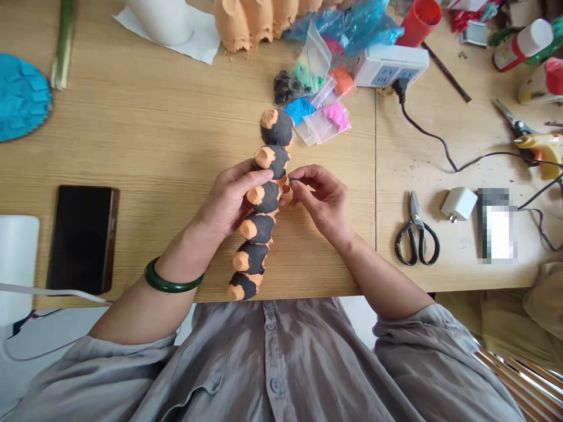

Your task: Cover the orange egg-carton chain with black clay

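A long strip of egg-carton cups (259,227), coated in orange and black clay, is held slightly tilted over the table. My left hand (229,196) is closed round its left side, thumb on top near the second cup and fingers partly hidden beneath. At the strip's right edge, my right hand (323,196) pinches a tiny dark piece, perhaps black clay, between thumb and forefinger. Beyond the strip lie small bags of clay: black (288,87), blue (299,109), pink (336,117) and orange (342,80).
Scissors (416,231), a white charger (458,204) and a power strip (391,64) with a black cable are on the right. A glue gun (539,146) lies at far right. A phone (82,239) rests at left. Another orange egg carton (259,23) stands at the back.
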`<state>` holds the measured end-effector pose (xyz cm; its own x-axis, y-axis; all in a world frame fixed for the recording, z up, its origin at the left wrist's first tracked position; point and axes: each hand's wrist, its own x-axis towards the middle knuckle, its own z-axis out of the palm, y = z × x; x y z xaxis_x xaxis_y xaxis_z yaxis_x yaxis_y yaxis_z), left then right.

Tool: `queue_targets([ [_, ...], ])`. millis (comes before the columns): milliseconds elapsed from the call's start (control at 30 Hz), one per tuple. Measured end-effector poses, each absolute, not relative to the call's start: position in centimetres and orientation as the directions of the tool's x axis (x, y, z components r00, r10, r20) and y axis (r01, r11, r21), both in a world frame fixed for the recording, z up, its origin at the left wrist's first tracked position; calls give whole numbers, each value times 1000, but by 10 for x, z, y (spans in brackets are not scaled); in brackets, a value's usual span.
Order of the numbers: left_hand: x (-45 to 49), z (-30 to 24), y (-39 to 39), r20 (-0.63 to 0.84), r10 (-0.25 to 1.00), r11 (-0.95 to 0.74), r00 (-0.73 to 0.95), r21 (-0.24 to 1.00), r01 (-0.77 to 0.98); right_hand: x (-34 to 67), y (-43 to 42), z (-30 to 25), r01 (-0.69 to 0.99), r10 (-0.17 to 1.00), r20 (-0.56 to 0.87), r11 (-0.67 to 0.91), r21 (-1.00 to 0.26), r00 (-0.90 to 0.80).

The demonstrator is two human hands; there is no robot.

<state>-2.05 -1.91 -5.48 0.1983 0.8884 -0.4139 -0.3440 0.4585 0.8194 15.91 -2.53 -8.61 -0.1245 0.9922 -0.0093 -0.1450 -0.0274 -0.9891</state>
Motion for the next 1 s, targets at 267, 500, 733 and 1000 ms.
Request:
queue_targets([
  [267, -19, -54, -20, -445, 867, 497, 225, 810, -311, 160, -31, -88, 13, 990, 92, 93, -996, -106],
  [500, -29, -61, -13, -324, 942, 334, 91, 935, -120, 160, -22, -87, -274, 984, -117, -151, -950, -138],
  [733, -53, -80, -10, -201, 980, 197, -10, 951, 237, 160, -20, -86, -318, 957, -203, -263, -911, -209],
  [1000, -51, -73, -13, 447, 892, -422, 63, 775, 471, 157, -20, -83, -421, 933, -227, -331, -845, -278],
])
